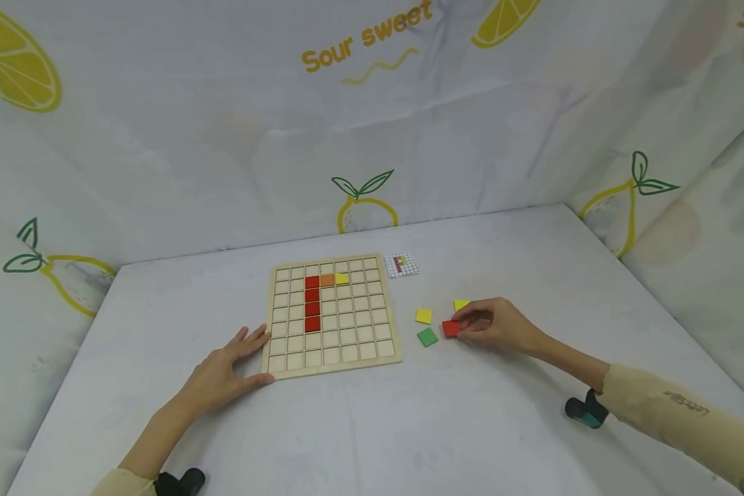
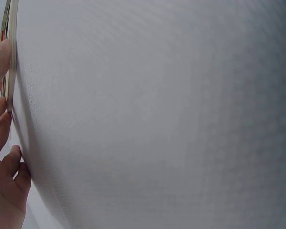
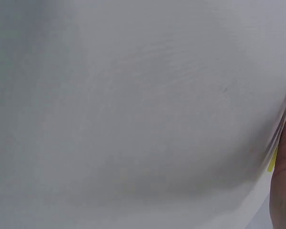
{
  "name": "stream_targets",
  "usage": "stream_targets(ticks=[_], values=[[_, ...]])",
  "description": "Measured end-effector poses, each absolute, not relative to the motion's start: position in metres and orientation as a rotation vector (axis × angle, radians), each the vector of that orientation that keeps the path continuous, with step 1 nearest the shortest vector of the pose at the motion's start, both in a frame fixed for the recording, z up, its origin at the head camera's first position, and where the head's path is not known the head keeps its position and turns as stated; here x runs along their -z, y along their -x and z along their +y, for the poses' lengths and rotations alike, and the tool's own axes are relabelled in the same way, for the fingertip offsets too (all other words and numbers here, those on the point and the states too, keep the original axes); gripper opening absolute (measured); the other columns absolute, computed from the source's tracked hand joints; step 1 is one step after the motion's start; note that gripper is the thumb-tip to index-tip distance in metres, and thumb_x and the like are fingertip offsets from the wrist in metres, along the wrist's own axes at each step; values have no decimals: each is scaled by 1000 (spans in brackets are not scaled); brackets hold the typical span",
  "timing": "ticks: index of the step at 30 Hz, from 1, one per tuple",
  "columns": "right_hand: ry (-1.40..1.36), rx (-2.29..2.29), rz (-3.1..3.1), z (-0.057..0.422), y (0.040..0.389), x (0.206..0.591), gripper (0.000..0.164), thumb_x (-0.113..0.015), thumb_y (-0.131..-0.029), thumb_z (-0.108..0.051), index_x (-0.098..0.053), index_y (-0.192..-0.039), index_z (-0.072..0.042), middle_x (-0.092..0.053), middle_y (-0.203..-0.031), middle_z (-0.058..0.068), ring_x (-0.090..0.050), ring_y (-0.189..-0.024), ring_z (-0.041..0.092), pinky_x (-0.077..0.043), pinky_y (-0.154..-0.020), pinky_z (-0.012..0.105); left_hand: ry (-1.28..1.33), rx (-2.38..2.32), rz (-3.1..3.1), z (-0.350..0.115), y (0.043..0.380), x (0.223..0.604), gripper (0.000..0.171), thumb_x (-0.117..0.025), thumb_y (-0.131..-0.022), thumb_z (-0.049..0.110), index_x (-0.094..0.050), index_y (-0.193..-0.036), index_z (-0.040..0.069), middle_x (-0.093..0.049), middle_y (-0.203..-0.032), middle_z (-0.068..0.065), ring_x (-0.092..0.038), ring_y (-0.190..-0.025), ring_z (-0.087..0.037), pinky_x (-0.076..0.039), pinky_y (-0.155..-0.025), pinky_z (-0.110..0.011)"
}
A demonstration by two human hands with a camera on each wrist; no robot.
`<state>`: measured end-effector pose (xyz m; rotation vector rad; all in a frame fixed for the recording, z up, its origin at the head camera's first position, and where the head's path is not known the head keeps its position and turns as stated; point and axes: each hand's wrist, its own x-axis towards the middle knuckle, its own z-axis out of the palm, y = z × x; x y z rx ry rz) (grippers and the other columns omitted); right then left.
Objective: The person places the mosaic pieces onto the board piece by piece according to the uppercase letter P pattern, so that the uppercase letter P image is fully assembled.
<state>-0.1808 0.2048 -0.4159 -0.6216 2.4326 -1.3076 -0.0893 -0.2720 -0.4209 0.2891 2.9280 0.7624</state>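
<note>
A wooden grid board (image 1: 331, 372) lies flat on the white table. In its cells sit a column of several red tiles (image 1: 312, 295), an orange tile (image 1: 327, 280) and a yellow piece with a cut corner (image 1: 342, 279). My left hand (image 1: 220, 372) rests at the board's left edge, fingers spread and thumb at the near corner; in the left wrist view its fingertips (image 2: 1, 62) touch that edge. To the right of the board, my right hand (image 1: 499, 327) pinches a loose red tile (image 1: 450, 329) between thumb and fingers. The right wrist view shows only part of this hand (image 3: 284, 176).
A small pattern card (image 1: 401, 265) lies beyond the board's right side. Around the right hand are a yellow tile (image 1: 424, 315), a green tile (image 1: 428, 337) and another yellow tile (image 1: 461, 304), partly hidden by the fingers. A lemon-print cloth (image 1: 223, 158) hangs behind the table.
</note>
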Motion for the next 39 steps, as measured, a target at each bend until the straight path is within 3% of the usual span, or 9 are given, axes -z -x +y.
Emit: stream_targets(ticks=[7,23,39], values=[[621,1333,2422,199,177,411,33,-76,-82,-9,-68,-112,2,-65,-108,15,-62,-95,25,-52,-81,19,-295,-752,2937,-273,90,421,78,-73,-78,50,-48,-142,14,-38,-150,-7,-32,-136,-43,-33,-89,-75],[440,1549,2192,155,161,404,33,-79,-79,-12,-71,-109,1,-66,-110,13,-60,-102,27,-53,-82,23,-314,-754,2950,-274,90,419,76,-73,-78,50,-50,-141,15,-39,-149,-8,-34,-134,-44,-32,-89,-75],[531,1573,2179,96,162,402,29,-77,-81,-7,-71,-107,3,-70,-105,13,-66,-93,22,-54,-82,25,-293,-761,2943,-274,90,425,78,-74,-77,51,-49,-142,15,-39,-149,-6,-32,-136,-43,-31,-89,-76]])
